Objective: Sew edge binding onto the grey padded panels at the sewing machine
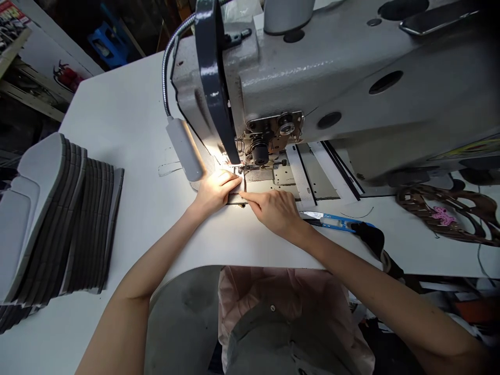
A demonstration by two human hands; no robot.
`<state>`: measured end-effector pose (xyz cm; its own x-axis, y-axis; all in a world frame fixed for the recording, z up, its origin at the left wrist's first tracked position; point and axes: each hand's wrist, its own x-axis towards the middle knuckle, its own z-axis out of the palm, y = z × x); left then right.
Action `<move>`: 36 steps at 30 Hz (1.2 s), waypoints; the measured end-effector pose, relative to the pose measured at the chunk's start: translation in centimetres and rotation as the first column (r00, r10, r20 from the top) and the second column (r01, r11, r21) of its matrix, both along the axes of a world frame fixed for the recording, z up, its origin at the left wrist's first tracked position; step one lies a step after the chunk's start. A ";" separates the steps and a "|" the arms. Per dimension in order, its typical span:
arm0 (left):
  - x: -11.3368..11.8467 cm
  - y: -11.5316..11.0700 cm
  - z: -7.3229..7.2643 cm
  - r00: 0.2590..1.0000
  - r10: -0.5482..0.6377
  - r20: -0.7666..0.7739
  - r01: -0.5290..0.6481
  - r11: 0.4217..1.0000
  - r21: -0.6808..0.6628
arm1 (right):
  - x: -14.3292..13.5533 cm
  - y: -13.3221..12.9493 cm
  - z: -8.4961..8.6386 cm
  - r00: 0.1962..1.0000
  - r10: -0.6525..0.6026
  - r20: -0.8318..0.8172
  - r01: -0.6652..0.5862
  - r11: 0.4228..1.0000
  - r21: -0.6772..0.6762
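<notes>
Under the needle area of a grey sewing machine (pixel 269 78) lies a fabric piece (pixel 236 199) with a light grey face and a dark edge strip. My left hand (pixel 214 192) rests on this piece left of the presser foot, its fingers lying flat and pointing at the needle. From the right, my right hand (pixel 276 209) touches the near edge of the piece with a stretched index finger; its other fingers are bent and partly hidden. The two hands are a short gap apart. A lamp (pixel 185 150) lights the fabric, and glare blurs detail at the needle.
Stacked grey panels with dark edging (pixel 84 219) stand on the left of the white table (pixel 128 120). Light strips with black edges (pixel 302 174) lie under the machine arm. A blue utility knife (pixel 336 222) and a brown hair claw (pixel 449 214) lie to the right.
</notes>
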<state>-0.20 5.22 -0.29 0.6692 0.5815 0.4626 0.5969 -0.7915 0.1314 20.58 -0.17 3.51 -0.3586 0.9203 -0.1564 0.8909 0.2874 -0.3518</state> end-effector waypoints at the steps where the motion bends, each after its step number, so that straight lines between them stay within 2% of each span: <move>1: 0.0 0.2 0.0 1.000 0.001 -0.002 -0.001 1.000 0.006 | 0.0 0.2 0.0 1.000 -0.007 -0.002 0.007 1.000 0.001; 7: 0.2 -0.1 0.7 0.999 -0.005 0.053 0.004 1.000 0.022 | -0.2 1.7 -0.3 0.999 -0.042 -0.032 0.042 0.999 0.007; 11: 0.1 0.0 0.5 0.997 0.015 0.079 -0.018 0.999 0.032 | -0.3 2.2 -0.6 0.998 -0.054 -0.045 0.055 0.998 0.029; 15: -0.3 1.1 -0.2 0.999 0.017 0.029 -0.017 1.000 0.007 | -0.4 1.9 -1.0 0.996 -0.066 -0.058 0.068 0.997 0.043; 21: -0.5 2.3 -0.7 0.996 0.065 0.060 -0.063 0.998 -0.025 | -0.3 1.1 -1.5 0.996 -0.061 -0.061 0.065 0.996 0.061; 29: -0.5 2.6 -0.7 0.992 0.113 0.055 -0.105 0.986 -0.126 | -0.4 0.9 -2.1 0.994 -0.042 -0.105 0.053 0.993 0.104; 36: -0.3 2.1 -0.7 0.991 0.115 0.074 -0.109 0.991 -0.082 | -0.4 0.9 -2.2 0.995 -0.043 -0.095 0.054 0.992 0.113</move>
